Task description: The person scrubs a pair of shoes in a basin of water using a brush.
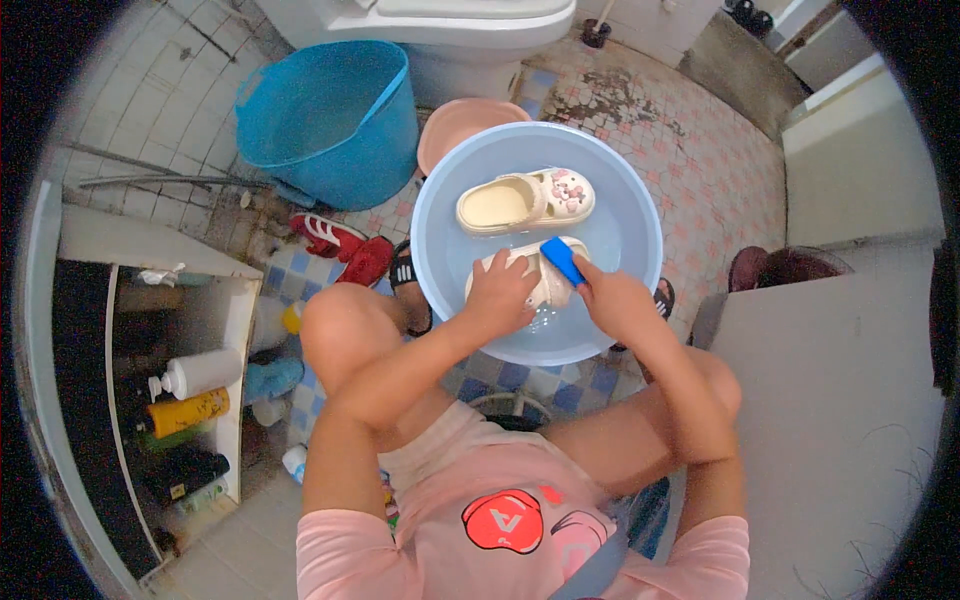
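A round light-blue plastic basin (641,247) with some water in it stands on the floor between my knees. Inside lies a cream clog (499,204) with pink charms on its toe. A second cream clog (553,292) lies nearer me, partly covered by my hands. My left hand (501,294) grips this nearer clog, fingers spread over its upper. Between the fingers of my right hand (615,298) is a blue-backed brush (562,261), held against the same clog. Its bristles are hidden from view.
A large blue tub (341,165) and a pink basin (469,124) stand beyond, before a white toilet (457,45). Red shoes (341,244) lie left of the basin. An open shelf (240,390) with several bottles is at left, a pale cabinet (817,390) at right.
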A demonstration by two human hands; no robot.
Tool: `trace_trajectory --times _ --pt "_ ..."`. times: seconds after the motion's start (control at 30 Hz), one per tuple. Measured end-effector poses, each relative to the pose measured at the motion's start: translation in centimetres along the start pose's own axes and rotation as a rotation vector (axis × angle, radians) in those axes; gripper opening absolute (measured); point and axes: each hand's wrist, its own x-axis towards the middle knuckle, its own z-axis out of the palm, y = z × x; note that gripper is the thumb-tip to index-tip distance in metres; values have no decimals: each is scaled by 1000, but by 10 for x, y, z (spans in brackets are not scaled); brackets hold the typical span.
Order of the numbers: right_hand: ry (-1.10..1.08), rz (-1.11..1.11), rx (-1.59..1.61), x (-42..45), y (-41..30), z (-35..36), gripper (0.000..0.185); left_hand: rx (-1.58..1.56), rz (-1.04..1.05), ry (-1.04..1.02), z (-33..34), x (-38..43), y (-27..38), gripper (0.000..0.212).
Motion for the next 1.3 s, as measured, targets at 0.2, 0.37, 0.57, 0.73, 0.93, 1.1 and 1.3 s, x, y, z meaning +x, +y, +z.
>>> trace_trajectory --times 0.2,0.37,0.57,0.73,0.93,1.1,1.3 --pt "-23 -30 -46 -1 -4 -8 43 -57 -50 -56 -8 -2 -5 58" --pt "53 -15 5 12 2 3 42 32 -28 -29 -4 -2 0 60" --pt "-32 -39 -23 7 -3 -9 42 -68 -66 -55 -10 -3 -8 73" --pt "-34 -5 17 1 4 -3 44 -59 -47 -28 -5 -3 -3 76" --pt "-52 -21 -32 -4 1 -8 45 -110 -111 -39 -9 -2 -6 73" --pt "1 -69 48 -17 6 2 48 -124 -201 -75 -10 9 -2 70" --pt "-42 -121 52 -19 8 0 50 -133 -248 -11 -9 13 -5 55"
